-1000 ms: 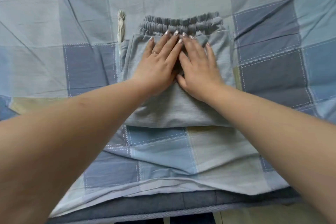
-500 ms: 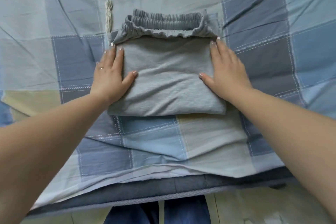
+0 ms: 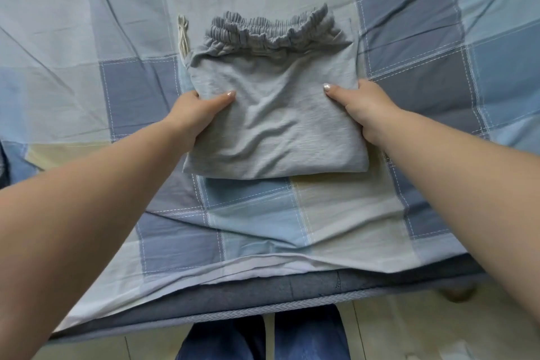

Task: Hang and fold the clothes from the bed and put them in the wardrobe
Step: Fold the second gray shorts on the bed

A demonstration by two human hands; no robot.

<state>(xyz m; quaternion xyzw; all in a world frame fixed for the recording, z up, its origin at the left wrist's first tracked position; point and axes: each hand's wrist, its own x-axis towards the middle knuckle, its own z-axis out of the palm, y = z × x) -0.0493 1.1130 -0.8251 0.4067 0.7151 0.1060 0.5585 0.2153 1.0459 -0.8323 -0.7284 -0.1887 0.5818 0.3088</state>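
Note:
A folded pair of light grey pants (image 3: 274, 126) with a ruffled elastic waistband (image 3: 271, 31) lies on the blue checked bed sheet (image 3: 438, 73). My left hand (image 3: 195, 114) grips the bundle's left edge, thumb on top and fingers hidden underneath. My right hand (image 3: 365, 108) grips the right edge the same way. The near fold of the bundle is lifted a little and casts a shadow on the sheet. A pale drawstring end (image 3: 183, 35) sticks out at the bundle's upper left.
The bed's dark blue mattress edge (image 3: 263, 289) runs across the bottom, with pale floor tiles (image 3: 394, 327) below it. My legs in blue jeans (image 3: 260, 339) stand against the bed. The wardrobe is out of view.
My hands went from pressing flat together on the middle of the pants, out to its two sides, and now their fingers have slipped under the edges and grip the bundle.

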